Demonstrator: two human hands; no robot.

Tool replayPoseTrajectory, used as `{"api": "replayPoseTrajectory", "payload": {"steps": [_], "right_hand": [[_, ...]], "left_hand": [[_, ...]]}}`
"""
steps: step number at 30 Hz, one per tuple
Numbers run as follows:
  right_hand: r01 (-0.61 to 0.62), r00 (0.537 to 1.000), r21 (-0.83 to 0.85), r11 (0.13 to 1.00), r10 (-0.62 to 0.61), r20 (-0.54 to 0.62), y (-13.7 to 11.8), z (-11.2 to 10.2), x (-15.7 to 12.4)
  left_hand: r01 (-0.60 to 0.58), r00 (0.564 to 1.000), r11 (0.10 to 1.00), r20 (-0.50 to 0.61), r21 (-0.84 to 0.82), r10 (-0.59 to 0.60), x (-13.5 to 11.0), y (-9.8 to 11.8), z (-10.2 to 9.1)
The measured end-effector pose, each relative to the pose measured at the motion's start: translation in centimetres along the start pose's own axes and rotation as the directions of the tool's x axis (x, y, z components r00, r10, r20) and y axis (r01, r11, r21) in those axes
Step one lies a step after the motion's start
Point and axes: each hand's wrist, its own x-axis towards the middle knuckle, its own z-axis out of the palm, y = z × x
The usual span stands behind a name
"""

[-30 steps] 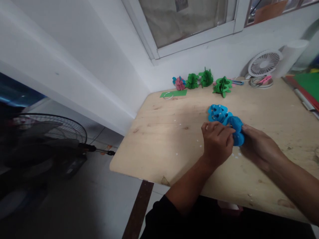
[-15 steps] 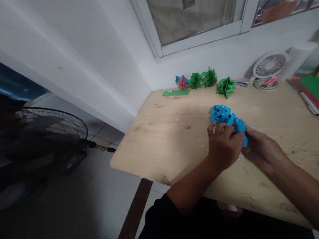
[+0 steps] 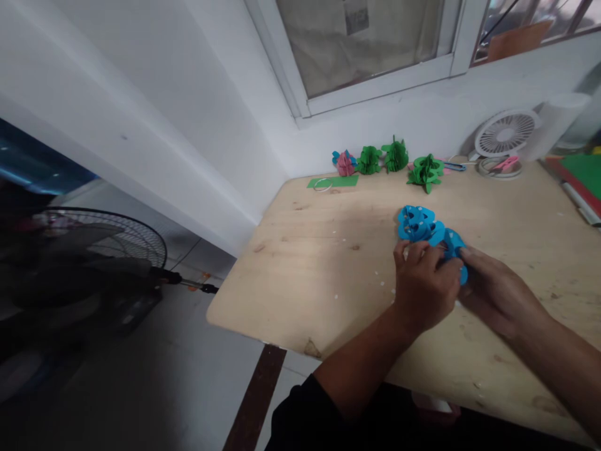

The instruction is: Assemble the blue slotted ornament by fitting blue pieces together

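Observation:
A blue paper craft piece made of punched, folded cut-outs lies on the wooden table, partly under my hands. My left hand is closed over its near end, fingers curled on the blue paper. From the right, my right hand pinches the same piece at its right end. The part of the piece between my hands is hidden.
Three green paper ornaments and a pink-and-blue one stand along the wall, beside a green paper strip. A small white fan, a tape roll and coloured sheets sit at the back right. A floor fan stands left of the table.
My left hand has slid further over the blue piece and covers more of it. My right hand stays pinched on its right end. The view shifted slightly.

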Motion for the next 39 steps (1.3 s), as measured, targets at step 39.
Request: {"api": "replayPoseTrajectory", "payload": {"steps": [39], "right_hand": [[0.454,0.87,-0.672,0.585,-0.455,0.192,1.3,-0.6,-0.6]], "left_hand": [[0.161,0.981,0.986,-0.116,0.043,-0.155,0.5,-2.2,0.0]]}}
